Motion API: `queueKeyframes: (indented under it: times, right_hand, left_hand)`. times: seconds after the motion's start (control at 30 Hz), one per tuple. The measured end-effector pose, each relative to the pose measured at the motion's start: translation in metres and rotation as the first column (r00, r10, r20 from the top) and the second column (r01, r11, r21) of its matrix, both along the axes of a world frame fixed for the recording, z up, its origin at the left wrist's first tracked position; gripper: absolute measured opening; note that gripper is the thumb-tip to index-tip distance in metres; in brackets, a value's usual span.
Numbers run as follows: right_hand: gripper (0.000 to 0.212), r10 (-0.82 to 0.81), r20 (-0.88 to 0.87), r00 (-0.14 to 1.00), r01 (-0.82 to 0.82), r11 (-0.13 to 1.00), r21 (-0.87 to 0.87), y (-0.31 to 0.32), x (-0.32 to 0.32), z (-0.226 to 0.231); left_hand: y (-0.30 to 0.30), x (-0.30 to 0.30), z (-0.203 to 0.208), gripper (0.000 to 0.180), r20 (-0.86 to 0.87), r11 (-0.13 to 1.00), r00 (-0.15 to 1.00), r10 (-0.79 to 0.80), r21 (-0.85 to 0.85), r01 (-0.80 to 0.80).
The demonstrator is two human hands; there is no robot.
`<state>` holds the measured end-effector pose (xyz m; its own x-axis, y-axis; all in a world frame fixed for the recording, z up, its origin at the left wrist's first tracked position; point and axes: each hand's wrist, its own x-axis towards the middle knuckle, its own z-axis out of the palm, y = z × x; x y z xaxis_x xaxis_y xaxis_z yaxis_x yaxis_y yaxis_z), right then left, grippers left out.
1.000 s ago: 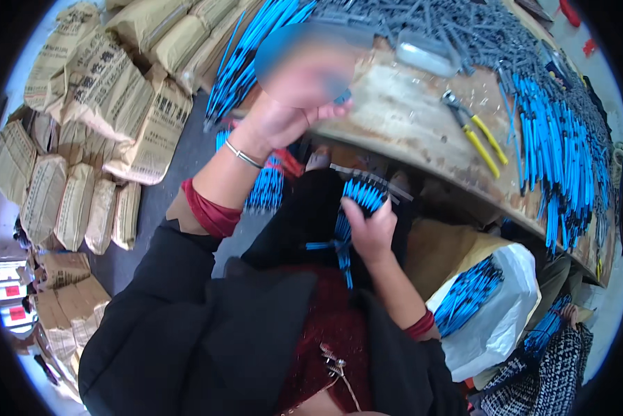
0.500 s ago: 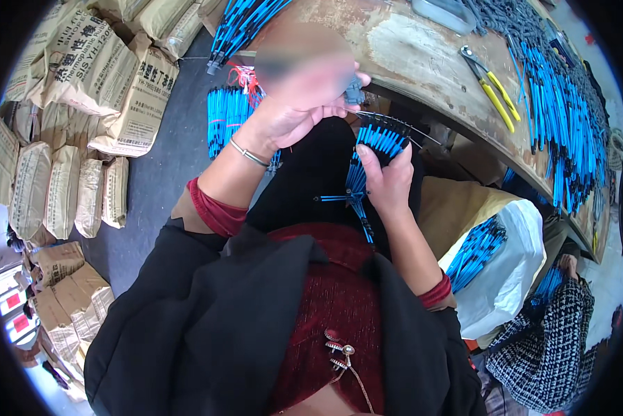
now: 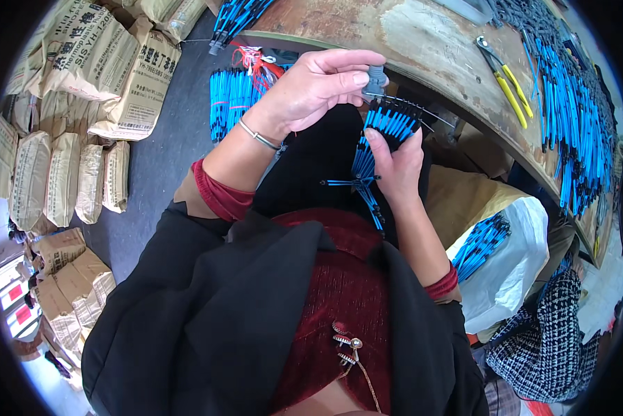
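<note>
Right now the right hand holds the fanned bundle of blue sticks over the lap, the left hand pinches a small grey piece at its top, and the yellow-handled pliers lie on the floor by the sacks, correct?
Not quite. In the head view the yellow-handled pliers lie on the wooden table, not on the floor by the sacks. The rest holds: the right hand holds the fanned bundle of blue sticks, and the left hand pinches the small grey piece.

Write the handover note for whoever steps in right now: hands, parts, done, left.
Left hand: pinches a small grey cap at the bundle's top end.
Right hand: grip shut on a fanned bundle of blue rods over the lap.
Yellow-handled pliers and more blue rods lie on the wooden bench; another lot fills the white bag.
Done: cannot tell how many are capped.
Left: the bundle in hand.
</note>
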<state>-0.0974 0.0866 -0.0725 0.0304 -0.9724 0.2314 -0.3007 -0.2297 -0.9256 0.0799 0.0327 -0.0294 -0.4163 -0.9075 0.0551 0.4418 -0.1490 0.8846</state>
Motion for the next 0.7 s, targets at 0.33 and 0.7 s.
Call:
queueKeyframes:
  times: [0.33,0.7]
  right_hand:
    - [0.035,-0.036,-0.027,0.999,0.037,0.999,0.012,-0.002,0.001,0.003]
    - [0.038,-0.037,-0.012,0.999,0.036,0.998,-0.06,-0.001,0.002,-0.002]
  left_hand:
    - [0.01,-0.006,0.001,0.047,0.08,0.996,0.995,0.066,-0.065,-0.061]
    - [0.026,-0.023,0.007,0.055,0.385,0.893,0.852,0.354,-0.411,-0.185]
